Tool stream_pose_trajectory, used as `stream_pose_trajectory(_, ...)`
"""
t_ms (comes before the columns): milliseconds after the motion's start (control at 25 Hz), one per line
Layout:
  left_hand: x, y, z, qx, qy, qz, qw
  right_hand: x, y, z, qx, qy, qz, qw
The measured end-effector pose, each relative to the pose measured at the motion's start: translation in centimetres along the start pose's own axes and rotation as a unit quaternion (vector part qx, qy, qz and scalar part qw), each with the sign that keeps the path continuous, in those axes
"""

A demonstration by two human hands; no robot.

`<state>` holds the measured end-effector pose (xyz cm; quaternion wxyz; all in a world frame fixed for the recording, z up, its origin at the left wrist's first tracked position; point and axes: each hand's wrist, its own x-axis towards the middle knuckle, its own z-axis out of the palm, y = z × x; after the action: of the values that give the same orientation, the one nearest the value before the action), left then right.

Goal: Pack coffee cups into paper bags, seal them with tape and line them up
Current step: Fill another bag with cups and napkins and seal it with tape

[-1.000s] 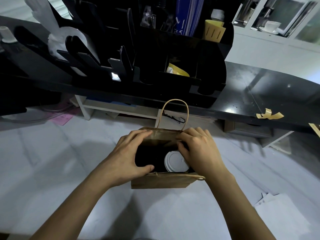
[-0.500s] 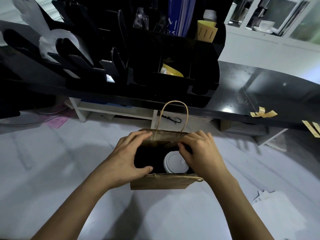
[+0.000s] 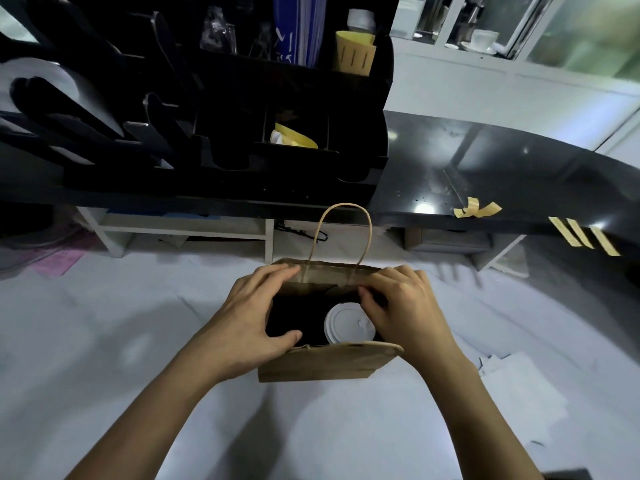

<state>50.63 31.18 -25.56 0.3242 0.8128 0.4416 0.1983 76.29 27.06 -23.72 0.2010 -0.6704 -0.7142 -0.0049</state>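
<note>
A brown paper bag (image 3: 322,363) stands open on the white table, its far twine handle (image 3: 343,233) upright. Inside, at the right, a coffee cup with a white lid (image 3: 346,323) shows; the left half of the bag is dark. My left hand (image 3: 252,317) grips the bag's left rim, fingers over the far edge and thumb at the near edge. My right hand (image 3: 405,310) grips the right rim the same way, its thumb over the cup's lid.
A black counter (image 3: 502,174) runs behind the bag with a black organiser (image 3: 242,133) on it. A crumpled tape scrap (image 3: 476,209) and three cut tape strips (image 3: 585,237) stick to the counter at right. White paper sheets (image 3: 519,382) lie at right.
Both hands stay on the bag's rim; the fingers have shifted slightly toward the far edge. The head has moved a little, bringing the tape strips into view.
</note>
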Motion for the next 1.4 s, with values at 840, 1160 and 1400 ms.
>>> stream_pose_trajectory(840, 3.8, 10.2, 2.3, 0.064, 0.078, 0.102, 0.99, -8.8, 6.3, -5.0, 0.095, 0.163, 0.178, 0.966)
stream_pose_trajectory(1160, 3.1, 18.7, 3.8, 0.063, 0.067, 0.207, 0.974, -12.7, 9.6, -7.4, 0.101, 0.204, 0.211, 0.951)
stream_pose_trajectory(1400, 4.7, 22.9, 8.8, 0.073, 0.021, 0.249, 0.966, -15.7, 14.0, -8.9, 0.104, 0.208, 0.235, 0.944)
